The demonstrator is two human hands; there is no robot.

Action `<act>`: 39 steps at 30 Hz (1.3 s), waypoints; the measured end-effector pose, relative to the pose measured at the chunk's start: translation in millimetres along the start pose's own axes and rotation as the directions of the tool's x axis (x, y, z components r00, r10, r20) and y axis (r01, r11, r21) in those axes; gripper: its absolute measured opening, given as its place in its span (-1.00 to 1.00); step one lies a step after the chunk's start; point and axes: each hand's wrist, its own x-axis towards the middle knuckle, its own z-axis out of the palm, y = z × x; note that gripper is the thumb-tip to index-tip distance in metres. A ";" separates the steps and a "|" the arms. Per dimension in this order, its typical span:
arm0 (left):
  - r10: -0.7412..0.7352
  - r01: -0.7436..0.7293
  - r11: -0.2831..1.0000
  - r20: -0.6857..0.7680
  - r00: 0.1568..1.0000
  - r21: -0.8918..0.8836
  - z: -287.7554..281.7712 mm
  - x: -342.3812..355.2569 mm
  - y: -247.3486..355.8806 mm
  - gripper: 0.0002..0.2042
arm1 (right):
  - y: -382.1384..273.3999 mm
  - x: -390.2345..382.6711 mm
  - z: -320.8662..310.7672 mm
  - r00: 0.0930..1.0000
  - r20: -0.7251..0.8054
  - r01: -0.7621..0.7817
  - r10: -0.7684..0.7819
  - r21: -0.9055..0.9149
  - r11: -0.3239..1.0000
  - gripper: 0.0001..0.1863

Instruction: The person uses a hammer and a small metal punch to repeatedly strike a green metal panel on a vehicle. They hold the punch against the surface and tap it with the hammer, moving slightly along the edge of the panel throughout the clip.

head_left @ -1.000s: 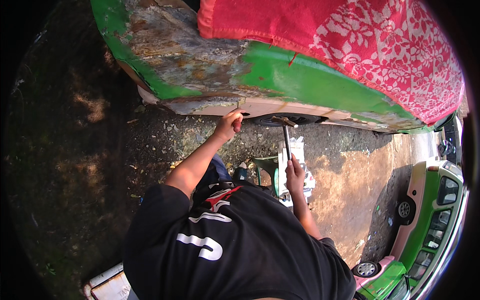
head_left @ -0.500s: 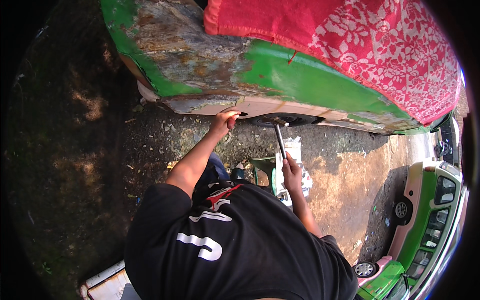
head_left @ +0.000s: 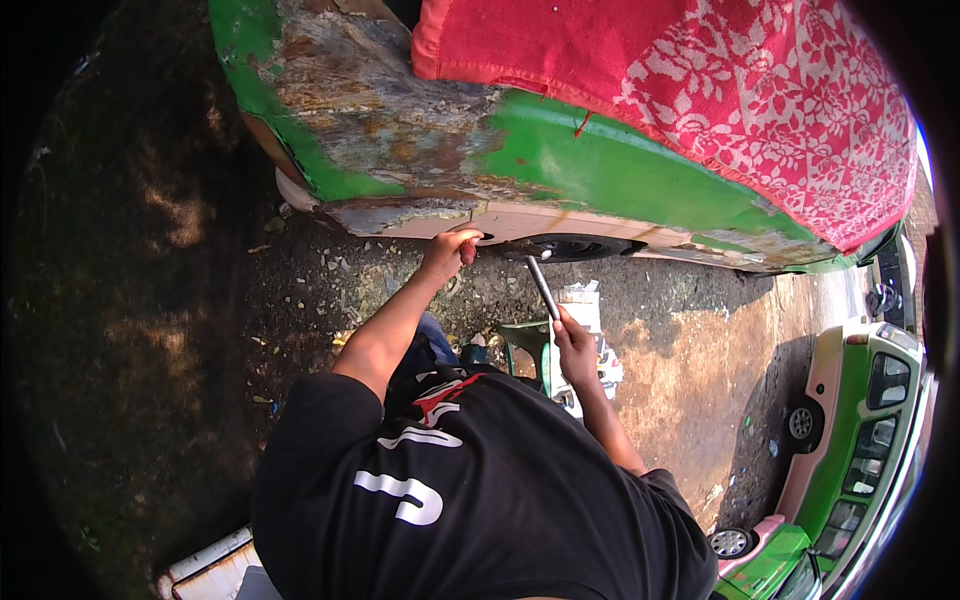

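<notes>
Closest is a black shirt (head_left: pixel 520 490) with big white shapes and a bit of red on it. Two bare arms reach out from its sleeves.

The right hand (head_left: pixel 574 345) has its fingers wrapped around the low end of a hammer (head_left: pixel 543 288). The hammer's grey handle sticks out past the grip and leans up and to the left. Its head is at the far end, well away from the fingers. The head is near the left hand but apart from it, and it looks dark against the wheel behind it.

The left hand (head_left: pixel 447 254) is curled tight around a small red-brown handle (head_left: pixel 468 255). The handle peeks out on the right side of the fist, just below the pointing finger. It is too small and shaded to tell what tool it belongs to. The fist is right by the low pink edge of a green car (head_left: pixel 600 160), near a dark hole.

Between the two arms there is a green chair (head_left: pixel 527 340), with white sheets (head_left: pixel 582 310) beside it. Stony ground (head_left: pixel 385 285) lies under the left arm.

The car's wheel (head_left: pixel 580 246) is to the right of the fist. The car's side has big rusty patches on the left. A red cloth (head_left: pixel 740 110) with pale flowers hangs over the car.

Farther off to the right is a green and pink van (head_left: pixel 850 440).
</notes>
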 end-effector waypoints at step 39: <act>-0.053 0.053 0.998 0.005 0.999 -0.046 -9.0 20.6 12.8 -0.77 | -42.5 28.0 19.7 0.857 -0.030 0.500 -0.514 -0.190 0.845 -0.59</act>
